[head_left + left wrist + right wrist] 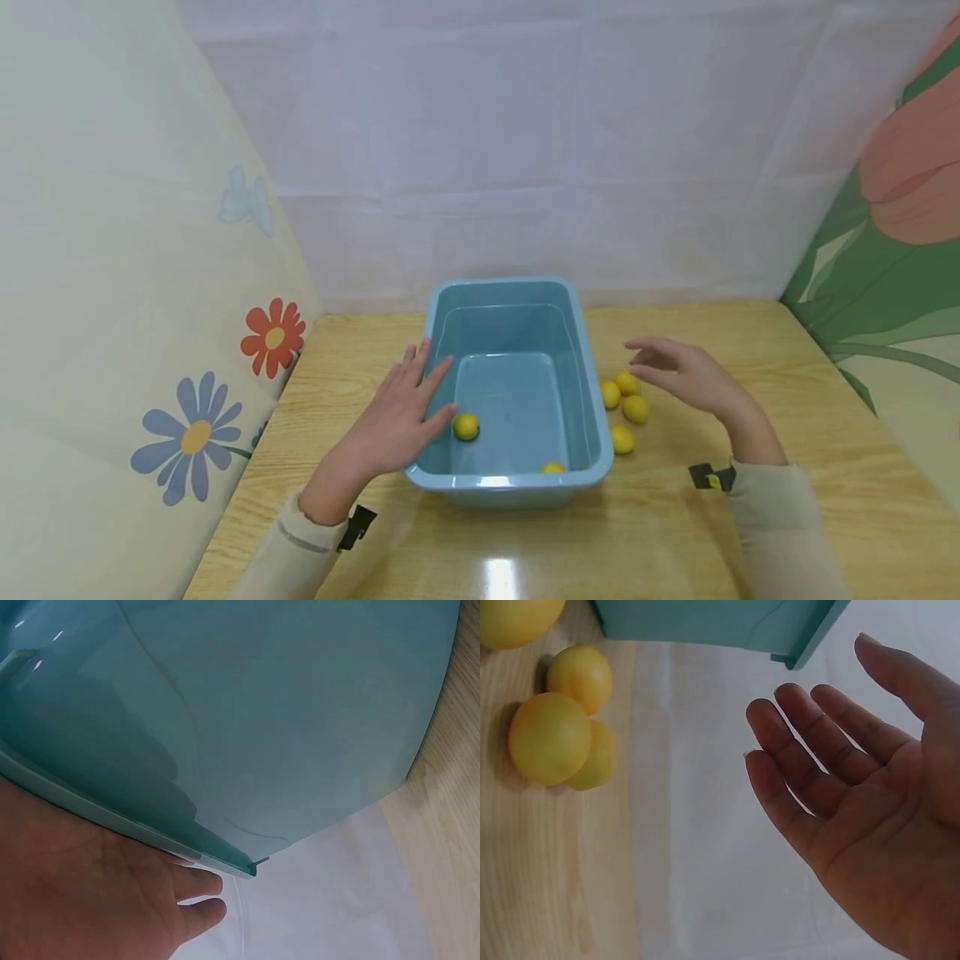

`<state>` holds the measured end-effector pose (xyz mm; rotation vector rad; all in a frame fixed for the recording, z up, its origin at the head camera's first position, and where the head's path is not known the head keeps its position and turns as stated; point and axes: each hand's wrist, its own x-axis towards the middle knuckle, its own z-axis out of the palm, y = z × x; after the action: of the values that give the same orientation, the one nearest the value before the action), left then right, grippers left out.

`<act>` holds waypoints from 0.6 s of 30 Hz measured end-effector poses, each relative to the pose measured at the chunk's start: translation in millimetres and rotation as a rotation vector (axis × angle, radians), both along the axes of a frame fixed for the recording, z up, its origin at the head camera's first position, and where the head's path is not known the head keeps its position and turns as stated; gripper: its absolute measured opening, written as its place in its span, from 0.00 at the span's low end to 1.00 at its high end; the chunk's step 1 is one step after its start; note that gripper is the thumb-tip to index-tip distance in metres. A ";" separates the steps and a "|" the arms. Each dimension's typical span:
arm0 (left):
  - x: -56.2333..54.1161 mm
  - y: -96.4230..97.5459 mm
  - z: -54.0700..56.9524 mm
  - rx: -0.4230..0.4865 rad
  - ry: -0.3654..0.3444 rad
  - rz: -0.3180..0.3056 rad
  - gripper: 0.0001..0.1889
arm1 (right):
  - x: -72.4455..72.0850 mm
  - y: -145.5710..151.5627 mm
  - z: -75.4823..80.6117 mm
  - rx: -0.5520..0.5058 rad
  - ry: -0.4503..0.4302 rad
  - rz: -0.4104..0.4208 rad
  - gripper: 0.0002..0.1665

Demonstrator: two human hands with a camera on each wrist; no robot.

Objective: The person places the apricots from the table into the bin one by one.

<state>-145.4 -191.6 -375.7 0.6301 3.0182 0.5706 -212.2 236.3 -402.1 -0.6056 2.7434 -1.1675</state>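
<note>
A blue plastic tub (510,483) stands on the wooden table with two lemons inside, one lemon (466,427) by its left wall and another lemon (553,468) partly hidden behind the front rim. My left hand (393,421) lies spread over the tub's left rim, fingers extended; the left wrist view has the palm (82,892) against that rim. To the right of the tub sit several loose lemons (636,409). Just beyond them hovers my right hand (693,379), fingers gently bent, holding nothing. Its palm (870,802) is bare in the right wrist view.
The wooden table (712,533) ends at a white cloth backdrop (480,167). A flower-printed panel (150,292) rises along the left side, and another printed panel (900,292) borders the right. Black straps (357,527) hang at both wrists.
</note>
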 end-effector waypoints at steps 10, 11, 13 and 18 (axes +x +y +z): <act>0.6 0.8 1.0 -0.002 -0.007 0.004 0.38 | -9.5 6.8 -19.4 -0.019 -0.022 -0.036 0.30; 0.6 0.9 1.1 -0.003 -0.008 0.004 0.38 | -10.2 7.2 -21.5 -0.019 -0.025 -0.041 0.30; 0.8 0.9 1.2 -0.005 -0.010 0.005 0.38 | -12.2 8.8 -26.0 -0.016 -0.022 -0.042 0.31; 1.1 1.3 1.8 -0.002 -0.014 0.007 0.38 | -17.4 12.2 -36.0 -0.009 -0.016 -0.052 0.32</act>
<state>-144.3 -190.2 -373.9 0.6133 3.0091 0.5694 -229.6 248.4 -438.1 -0.5261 2.7582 -1.1912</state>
